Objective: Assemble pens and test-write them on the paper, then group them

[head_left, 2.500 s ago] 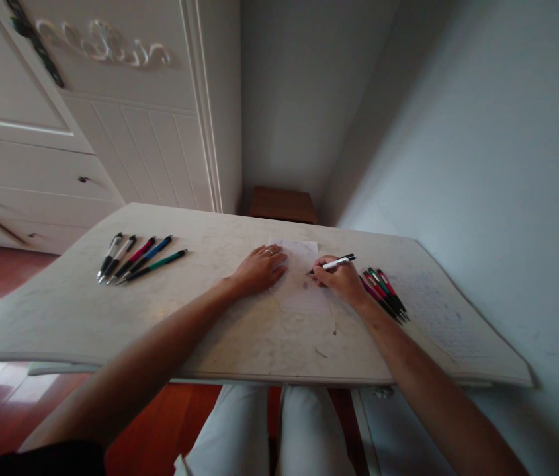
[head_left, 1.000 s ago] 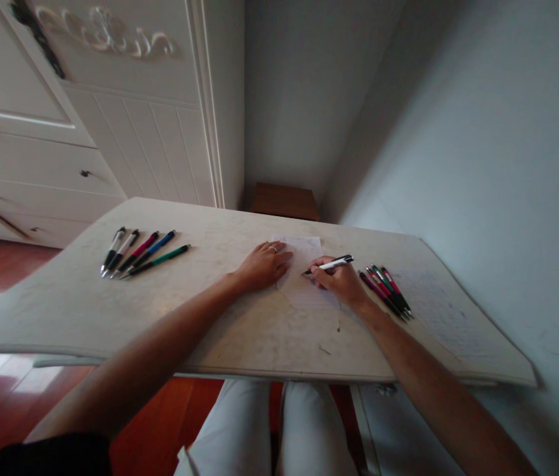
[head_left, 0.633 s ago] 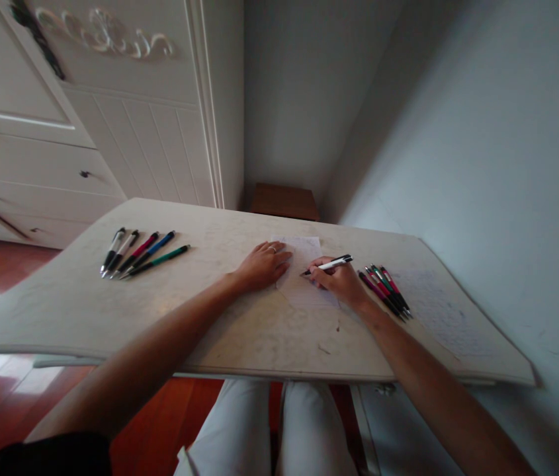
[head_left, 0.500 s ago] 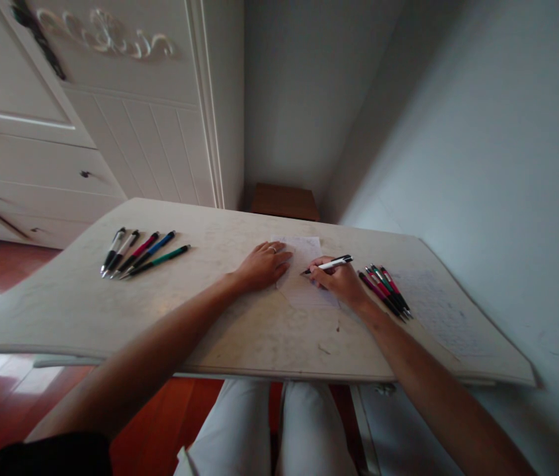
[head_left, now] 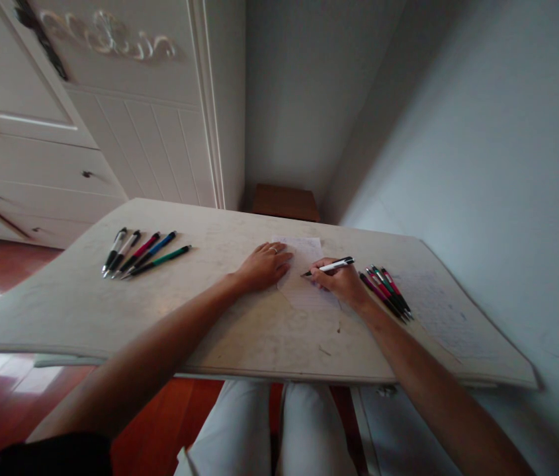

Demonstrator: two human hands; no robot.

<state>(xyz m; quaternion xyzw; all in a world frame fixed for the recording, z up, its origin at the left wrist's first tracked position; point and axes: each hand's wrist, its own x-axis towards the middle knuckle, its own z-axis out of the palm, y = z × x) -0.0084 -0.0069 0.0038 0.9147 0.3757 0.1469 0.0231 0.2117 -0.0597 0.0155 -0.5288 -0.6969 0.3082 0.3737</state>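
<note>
A sheet of lined paper [head_left: 303, 294] lies on the white table in front of me, with faint writing near its top. My left hand [head_left: 263, 266] rests flat on the sheet's left edge, fingers stretched out, a ring on one of them. Closed around a white and black pen [head_left: 331, 266], my right hand [head_left: 341, 281] leans on the sheet's right side. The pen's tip points left and down at the paper, near its middle; whether it touches, I cannot tell.
Several pens [head_left: 143, 254] lie fanned out on the table's left. Another bunch of pens [head_left: 386, 293] sits right of my right hand, beside a written sheet [head_left: 438, 311]. A white cabinet [head_left: 160, 145] stands behind at left; a wall [head_left: 507, 198] borders the right.
Almost nothing differs. Both hands keep their places on the sheet, and the pen stays in my right hand; the whole view has shifted very slightly.
</note>
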